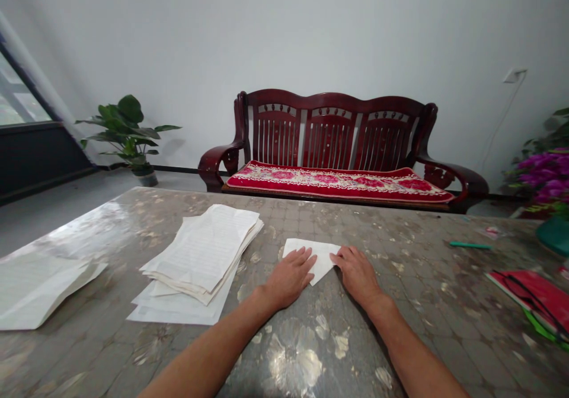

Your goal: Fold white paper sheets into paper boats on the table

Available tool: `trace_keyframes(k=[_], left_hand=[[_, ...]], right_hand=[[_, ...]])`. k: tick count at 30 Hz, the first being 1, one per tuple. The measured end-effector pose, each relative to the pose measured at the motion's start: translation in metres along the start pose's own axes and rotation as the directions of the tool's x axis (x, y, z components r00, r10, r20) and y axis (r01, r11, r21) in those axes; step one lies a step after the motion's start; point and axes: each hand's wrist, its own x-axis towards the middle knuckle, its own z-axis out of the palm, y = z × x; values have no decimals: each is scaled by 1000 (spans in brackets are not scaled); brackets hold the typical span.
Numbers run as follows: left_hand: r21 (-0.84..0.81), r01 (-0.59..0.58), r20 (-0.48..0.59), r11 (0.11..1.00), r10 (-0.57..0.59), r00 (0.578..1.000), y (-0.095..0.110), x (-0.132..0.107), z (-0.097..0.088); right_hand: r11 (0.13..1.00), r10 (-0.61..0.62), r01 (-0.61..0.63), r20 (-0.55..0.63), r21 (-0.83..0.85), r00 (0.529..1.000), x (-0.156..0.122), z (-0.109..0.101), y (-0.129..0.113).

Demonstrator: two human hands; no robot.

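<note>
A small folded piece of white paper (323,252) lies on the patterned table, its lower end coming to a point. Flat on its left side rests my left hand (293,274), fingers stretched out over the paper. My right hand (357,271) is at the paper's right corner, with the thumb and fingers pinched on that edge. Part of the paper is hidden under both hands. To the left of my left arm sits a stack of lined white sheets (207,250), slightly fanned out.
More folded paper (40,288) lies at the far left of the table (391,333). On the right are a green pen (470,245), a red notebook (536,294) with dark glasses on it, and purple flowers (544,175). A wooden bench (331,131) stands beyond the table.
</note>
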Motion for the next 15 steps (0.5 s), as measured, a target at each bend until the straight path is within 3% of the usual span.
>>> trace_keyframes(k=[6,10,12,15], left_hand=[[30,18,31,999,-19,999,3,-2,-2],[42,47,33,998,-49,998,6,-2,-2],[51,49,24,997,-51,998,7,-2,-1],[63,54,2,997,-54,999,7,-3,2]], right_hand=[[995,97,-97,15,-8,995,-3,-5,17],[979,167,-151,-113,138,980,-2,-6,10],[957,109,-63,-148,284,983,0,-2,-4],[903,-58,68,-36,425,998,2,7,-29]])
